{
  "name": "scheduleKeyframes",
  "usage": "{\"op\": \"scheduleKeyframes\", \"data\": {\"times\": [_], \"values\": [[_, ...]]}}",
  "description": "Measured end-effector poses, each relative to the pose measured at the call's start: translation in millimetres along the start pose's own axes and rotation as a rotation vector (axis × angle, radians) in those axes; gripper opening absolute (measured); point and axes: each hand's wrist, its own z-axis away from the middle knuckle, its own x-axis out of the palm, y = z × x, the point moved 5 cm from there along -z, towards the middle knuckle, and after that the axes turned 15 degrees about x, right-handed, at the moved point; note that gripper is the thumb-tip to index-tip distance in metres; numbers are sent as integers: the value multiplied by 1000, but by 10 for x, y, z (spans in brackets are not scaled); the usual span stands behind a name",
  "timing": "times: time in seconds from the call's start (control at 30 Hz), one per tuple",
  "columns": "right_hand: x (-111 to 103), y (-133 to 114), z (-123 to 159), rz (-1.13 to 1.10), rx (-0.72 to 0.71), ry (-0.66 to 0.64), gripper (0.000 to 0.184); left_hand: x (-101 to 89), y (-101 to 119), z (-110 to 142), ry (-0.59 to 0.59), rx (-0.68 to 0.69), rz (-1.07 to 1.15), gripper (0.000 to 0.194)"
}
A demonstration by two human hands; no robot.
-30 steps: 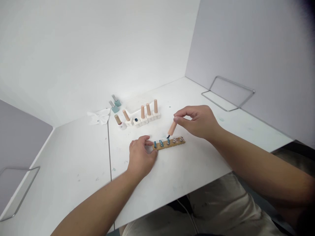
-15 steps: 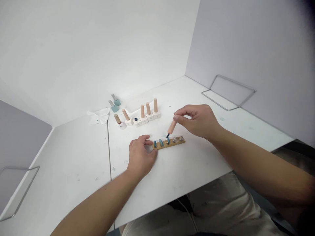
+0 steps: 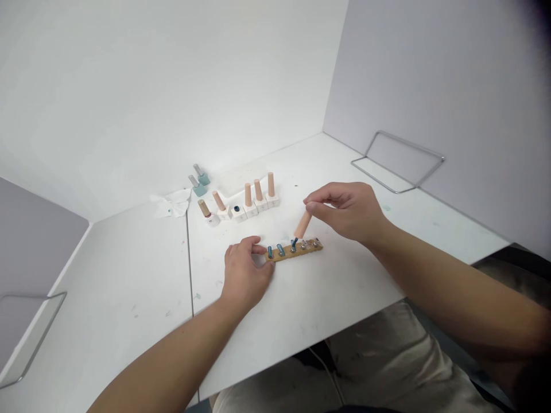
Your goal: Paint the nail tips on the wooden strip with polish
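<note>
My right hand (image 3: 344,212) pinches a peach brush cap (image 3: 302,225) firmly, its tip just above the third pin (image 3: 293,246) on the wooden strip (image 3: 284,254); my loosely open left hand (image 3: 245,271) steadies the strip's left end.

Peach brush cap (image 3: 302,224) tilted, just above flat wooden strip (image 3: 295,252) bearing blue, silver pegs (image 3: 280,249).

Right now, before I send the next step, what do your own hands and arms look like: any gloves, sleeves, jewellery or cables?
Your left hand and right hand are bare, with no gloves, rings or watch in view. The forearms are bare too, with no sleeves or cables on them. Below the table edge, pale, smudged trousers show.
</note>
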Motion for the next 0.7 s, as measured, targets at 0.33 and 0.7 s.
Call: {"op": "scheduleKeyframes", "data": {"times": [0.33,0.7], "values": [[-15,-13,13,29,-14,31,10,10,-16,1,-1,2,0,45],[-1,-11,36,24,-41,19,10,16,-26,18,1,17,-12,45]]}}
